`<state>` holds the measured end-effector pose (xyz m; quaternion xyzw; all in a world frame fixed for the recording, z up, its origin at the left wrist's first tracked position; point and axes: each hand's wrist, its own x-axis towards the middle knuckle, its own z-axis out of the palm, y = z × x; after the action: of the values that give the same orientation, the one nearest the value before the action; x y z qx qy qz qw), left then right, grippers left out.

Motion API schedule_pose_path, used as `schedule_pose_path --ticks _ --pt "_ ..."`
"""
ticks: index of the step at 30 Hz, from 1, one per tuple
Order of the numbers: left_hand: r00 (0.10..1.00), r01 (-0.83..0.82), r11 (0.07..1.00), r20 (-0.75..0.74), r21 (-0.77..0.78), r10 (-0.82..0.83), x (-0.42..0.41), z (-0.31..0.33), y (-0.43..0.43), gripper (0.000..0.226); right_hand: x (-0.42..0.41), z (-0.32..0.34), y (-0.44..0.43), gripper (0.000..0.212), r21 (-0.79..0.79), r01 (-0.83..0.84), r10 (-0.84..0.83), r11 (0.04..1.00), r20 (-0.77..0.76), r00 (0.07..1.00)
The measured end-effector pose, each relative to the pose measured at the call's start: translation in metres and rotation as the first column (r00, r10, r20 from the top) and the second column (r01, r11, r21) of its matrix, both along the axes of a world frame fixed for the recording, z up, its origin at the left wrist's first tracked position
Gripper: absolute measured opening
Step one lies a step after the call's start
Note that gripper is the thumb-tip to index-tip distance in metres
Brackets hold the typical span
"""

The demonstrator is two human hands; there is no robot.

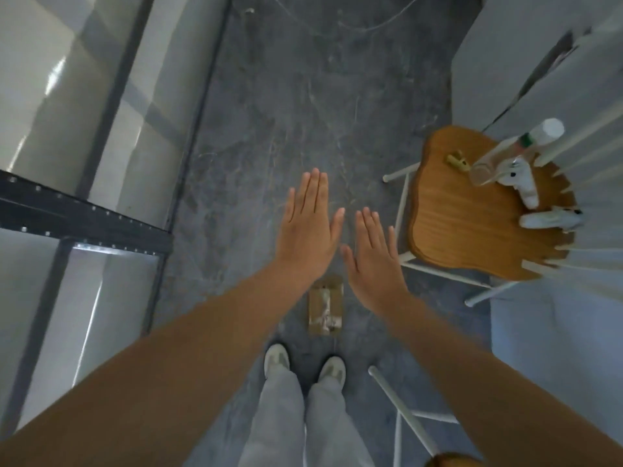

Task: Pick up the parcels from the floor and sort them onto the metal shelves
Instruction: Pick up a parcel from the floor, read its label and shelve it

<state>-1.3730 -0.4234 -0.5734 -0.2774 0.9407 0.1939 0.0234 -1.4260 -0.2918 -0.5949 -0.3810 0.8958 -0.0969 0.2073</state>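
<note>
A small brown cardboard parcel (326,310) with pale tape down its middle lies flat on the dark grey floor, just ahead of my shoes. My left hand (308,229) is stretched out flat, palm down, fingers together, above and slightly left of the parcel. My right hand (374,259) is flat beside it, fingers straight, its wrist overlapping the parcel's upper right corner in the image. Both hands hold nothing. The metal shelves (84,210) with dark perforated beams and pale boards fill the left side.
A wooden chair (472,224) with white legs stands at the right, carrying a clear bottle (505,156), a small yellow item (456,161) and white controllers (549,219). Another white chair leg (401,409) slants at the lower right. A pale wall and blue-grey surface lie further right.
</note>
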Motion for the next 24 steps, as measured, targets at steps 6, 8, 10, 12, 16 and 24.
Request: schedule_pose_path --ticks 6,8,10,12,16,24 --pt "0.982 -0.118 0.958 0.173 0.260 0.074 0.052 -0.159 0.027 0.062 0.025 -0.153 0.015 0.068 0.145 0.071 -0.090 0.987 0.121 0.989" --pt "0.973 -0.120 0.945 0.227 0.303 0.051 0.071 -0.207 0.029 0.060 0.034 -0.201 0.018 0.063 0.165 0.144 -0.171 0.976 0.167 0.971" --pt "0.963 -0.147 0.930 0.265 0.337 0.056 0.088 -0.254 0.024 0.058 0.045 -0.248 0.022 0.062 0.194 0.188 -0.228 0.963 0.210 0.951" --pt "0.942 -0.267 0.870 0.302 0.414 0.145 0.103 -0.297 0.018 0.054 0.055 -0.295 0.026 0.061 0.235 0.231 -0.290 0.944 0.260 0.921" --pt "0.766 -0.640 0.408 0.503 0.651 0.399 0.123 -0.360 0.023 0.040 0.071 -0.367 0.033 0.060 0.220 0.527 -0.571 0.821 0.351 0.742" --pt "0.496 -0.824 -0.029 0.744 0.566 0.448 0.135 -0.435 0.076 0.064 0.084 -0.417 0.039 0.056 0.309 0.718 -0.740 0.624 0.529 0.415"
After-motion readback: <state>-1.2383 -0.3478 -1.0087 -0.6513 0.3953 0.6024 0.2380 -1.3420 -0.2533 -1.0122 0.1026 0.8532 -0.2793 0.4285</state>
